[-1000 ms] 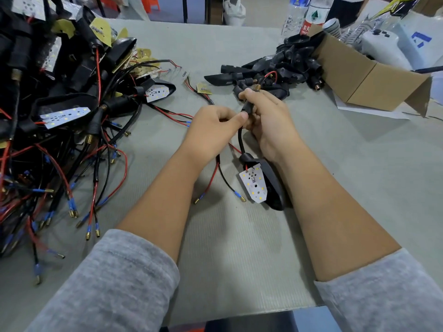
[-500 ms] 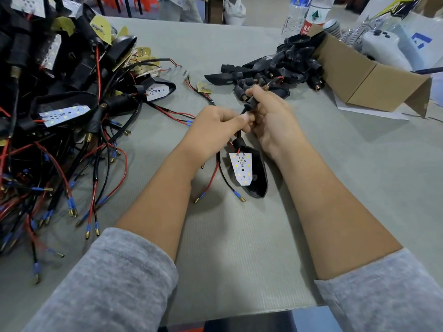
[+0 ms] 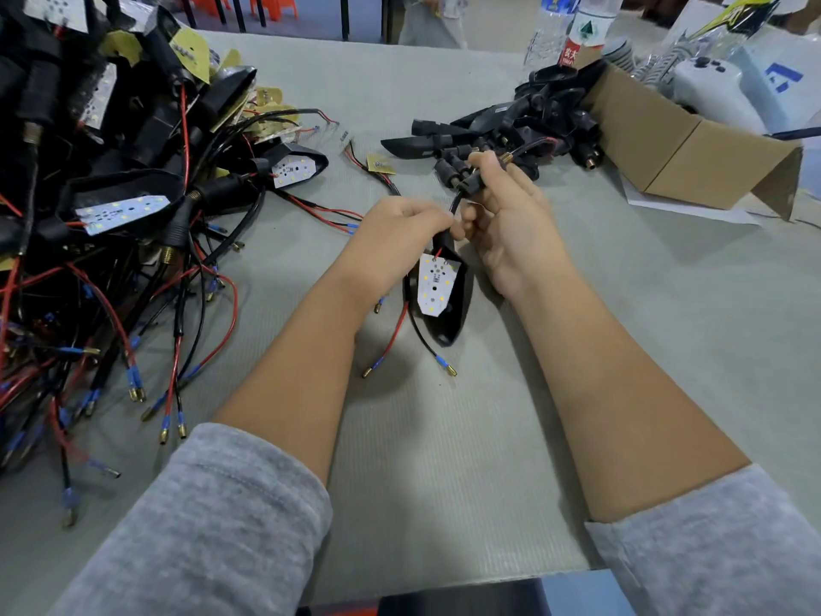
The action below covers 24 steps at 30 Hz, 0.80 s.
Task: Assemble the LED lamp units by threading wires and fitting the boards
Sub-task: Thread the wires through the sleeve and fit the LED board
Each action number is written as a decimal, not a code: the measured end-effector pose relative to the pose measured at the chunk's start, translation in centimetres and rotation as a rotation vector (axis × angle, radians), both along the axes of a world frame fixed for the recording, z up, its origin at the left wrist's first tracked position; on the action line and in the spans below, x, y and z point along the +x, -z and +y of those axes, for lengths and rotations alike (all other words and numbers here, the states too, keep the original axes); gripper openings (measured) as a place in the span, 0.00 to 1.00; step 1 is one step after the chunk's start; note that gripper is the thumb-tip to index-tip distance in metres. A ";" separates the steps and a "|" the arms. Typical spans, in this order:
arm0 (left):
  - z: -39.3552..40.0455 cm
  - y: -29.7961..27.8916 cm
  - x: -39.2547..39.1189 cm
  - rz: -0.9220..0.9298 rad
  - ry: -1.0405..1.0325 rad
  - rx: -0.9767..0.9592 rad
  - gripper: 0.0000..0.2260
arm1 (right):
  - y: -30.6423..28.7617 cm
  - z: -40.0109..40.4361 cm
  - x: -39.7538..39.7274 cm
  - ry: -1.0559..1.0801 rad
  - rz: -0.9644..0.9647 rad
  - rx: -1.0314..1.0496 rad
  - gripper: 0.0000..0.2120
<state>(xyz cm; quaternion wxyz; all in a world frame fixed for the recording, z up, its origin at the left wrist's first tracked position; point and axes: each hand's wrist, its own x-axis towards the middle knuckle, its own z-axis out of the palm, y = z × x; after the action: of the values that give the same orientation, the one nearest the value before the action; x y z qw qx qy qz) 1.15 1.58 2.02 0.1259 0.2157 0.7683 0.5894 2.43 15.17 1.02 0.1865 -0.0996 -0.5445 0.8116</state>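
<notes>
Between both hands (image 3: 457,229), a white board (image 3: 436,284) in black housing (image 3: 457,313).

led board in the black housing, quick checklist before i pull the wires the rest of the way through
1. LED board lies in the black housing: ok; fully seated: cannot tell.
2. Left hand pinches the wires at the housing's top: ok.
3. Right hand grips the black stem: ok.
4. Red wire and black wire hang free, bullet ends apart: ok.
5. Wires clear of the finished pile: ok.
6. Solder joints intact: cannot tell.
</notes>
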 end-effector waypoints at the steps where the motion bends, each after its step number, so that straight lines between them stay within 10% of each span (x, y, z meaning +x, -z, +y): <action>1: 0.0 0.0 0.0 0.010 -0.005 -0.009 0.12 | 0.0 0.0 0.0 0.008 -0.004 0.004 0.07; 24: 0.0 0.0 0.1 -0.019 0.014 0.060 0.13 | -0.5 -0.3 0.3 -0.060 -0.036 0.033 0.06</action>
<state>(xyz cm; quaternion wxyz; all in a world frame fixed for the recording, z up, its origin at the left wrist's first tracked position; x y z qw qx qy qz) 1.21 1.59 2.02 0.1307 0.2191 0.7477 0.6131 2.72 14.82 1.55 0.1537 -0.0946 -0.5640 0.8058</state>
